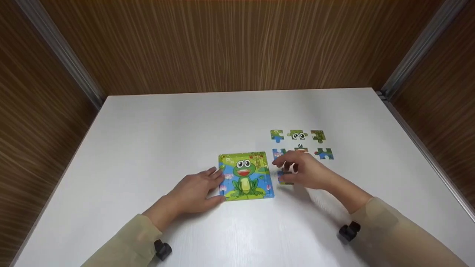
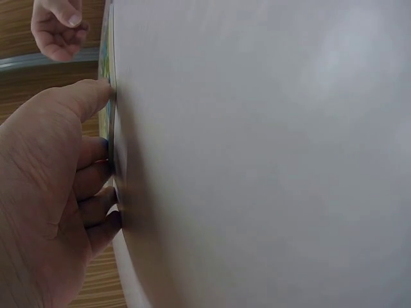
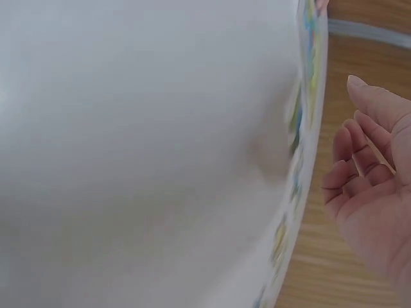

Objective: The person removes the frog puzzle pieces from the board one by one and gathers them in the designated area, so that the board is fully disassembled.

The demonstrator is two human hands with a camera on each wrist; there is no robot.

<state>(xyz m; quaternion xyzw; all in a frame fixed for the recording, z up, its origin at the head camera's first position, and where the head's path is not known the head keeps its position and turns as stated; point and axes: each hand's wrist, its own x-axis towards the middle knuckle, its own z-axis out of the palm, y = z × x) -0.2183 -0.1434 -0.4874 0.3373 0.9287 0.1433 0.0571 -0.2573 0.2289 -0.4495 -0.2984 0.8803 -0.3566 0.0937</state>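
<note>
A square puzzle board (image 1: 245, 185) with a green frog printed on it lies on the white table. My left hand (image 1: 196, 191) rests at the board's left side, fingertips on that edge and thumb by the near left corner. In the left wrist view those fingers (image 2: 96, 99) meet the board's edge. Just right of the board, my right hand (image 1: 306, 172) hovers over loose jigsaw pieces, fingers loosely bent. Nothing shows between its thumb and fingers (image 3: 363, 147) in the right wrist view. Under it, a blue-green piece (image 1: 285, 179) and others are partly hidden.
Beyond the right hand lie a corner piece (image 1: 277, 135), a piece with the frog's eyes (image 1: 298, 135) and a tree piece (image 1: 318, 135). A blue-green piece (image 1: 325, 153) sits to their near right. Wood-grain panels (image 1: 237, 48) wall the table (image 1: 167, 126) at the back and sides.
</note>
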